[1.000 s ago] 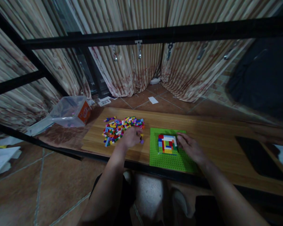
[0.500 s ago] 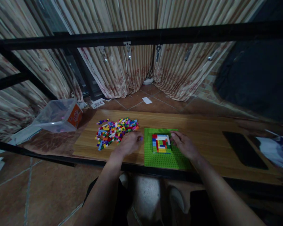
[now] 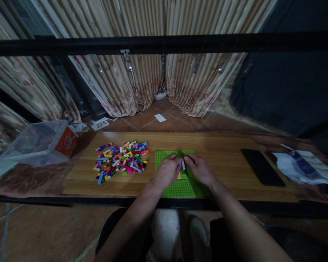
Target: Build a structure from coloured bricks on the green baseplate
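A green studded baseplate (image 3: pixel 177 191) lies on the low wooden table, with a small structure of colourful toy bricks (image 3: pixel 182 176) built on it. My left hand (image 3: pixel 167 169) is over the left part of the structure, its fingers closed on a small purple toy brick (image 3: pixel 179 165). From the other side, my right hand (image 3: pixel 199 168) meets the structure's right edge beside a white brick (image 3: pixel 183 165). Its fingertips are pinched together; whether anything is between them is hidden. Both hands cover most of the structure.
A pile of loose toy bricks (image 3: pixel 123 160) spreads over the table's left part. Beyond it stands a clear plastic box (image 3: pixel 41 142) with an orange label. A dark flat slab (image 3: pixel 262 167) and a crumpled plastic packet (image 3: pixel 306 167) lie to the right. A black bar (image 3: pixel 164 44) crosses ahead.
My left hand has moved right with the purple brick, from beside the pile to over the structure. My right hand stays at the structure's right edge. The whole view has shifted somewhat.
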A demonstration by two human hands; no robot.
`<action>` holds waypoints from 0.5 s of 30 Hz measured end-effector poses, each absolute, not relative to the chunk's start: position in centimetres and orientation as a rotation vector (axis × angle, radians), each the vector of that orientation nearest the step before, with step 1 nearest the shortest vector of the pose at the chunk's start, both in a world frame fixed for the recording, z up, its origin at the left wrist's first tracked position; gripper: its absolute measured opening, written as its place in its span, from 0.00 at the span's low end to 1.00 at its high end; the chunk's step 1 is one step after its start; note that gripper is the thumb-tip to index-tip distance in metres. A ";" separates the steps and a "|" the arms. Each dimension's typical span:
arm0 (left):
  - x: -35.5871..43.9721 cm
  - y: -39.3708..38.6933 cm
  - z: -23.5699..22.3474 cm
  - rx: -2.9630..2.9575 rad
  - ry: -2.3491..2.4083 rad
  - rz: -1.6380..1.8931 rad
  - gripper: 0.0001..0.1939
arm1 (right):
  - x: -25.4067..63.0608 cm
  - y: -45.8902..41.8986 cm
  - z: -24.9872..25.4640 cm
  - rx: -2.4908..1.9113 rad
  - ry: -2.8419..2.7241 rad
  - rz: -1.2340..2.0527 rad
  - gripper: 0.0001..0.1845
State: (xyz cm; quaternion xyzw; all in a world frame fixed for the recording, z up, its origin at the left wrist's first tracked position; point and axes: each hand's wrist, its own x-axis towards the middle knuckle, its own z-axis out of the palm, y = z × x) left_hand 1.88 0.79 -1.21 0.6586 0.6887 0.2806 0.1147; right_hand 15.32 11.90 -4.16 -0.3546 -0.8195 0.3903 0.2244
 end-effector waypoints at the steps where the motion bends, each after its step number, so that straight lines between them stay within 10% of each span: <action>1: 2.0 1.1 -1.3 1.916 2.043 0.810 0.12 | 15.4 11.9 -4.2 -0.978 -2.264 1.083 0.25; 15: 2.7 1.9 -2.3 1.771 2.108 0.984 0.20 | 15.3 12.5 -4.7 -0.960 -2.243 1.167 0.26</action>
